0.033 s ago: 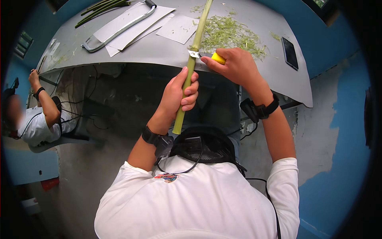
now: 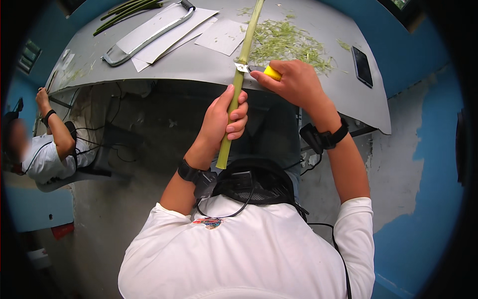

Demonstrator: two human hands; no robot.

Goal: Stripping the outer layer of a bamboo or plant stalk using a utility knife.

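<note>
My left hand (image 2: 224, 117) is closed round the lower part of a long green bamboo-like stalk (image 2: 247, 42), which slants up and away over the table's near edge. Its cut lower end hangs close to my waist. In my right hand (image 2: 296, 82) is a knife (image 2: 272, 73) with a yellow and dark handle. The knife's bright blade lies across the stalk, touching it just above my left hand, at the table edge. Pale green shavings (image 2: 286, 45) are scattered on the table, right of the stalk.
On the grey table (image 2: 179, 70) lie a hacksaw (image 2: 149, 44) on white sheets (image 2: 204, 16), more green stalks (image 2: 127, 12) at the far left, and a phone (image 2: 362, 67) at the right. Another person (image 2: 59, 144) sits at the left. Cables hang from my wristbands.
</note>
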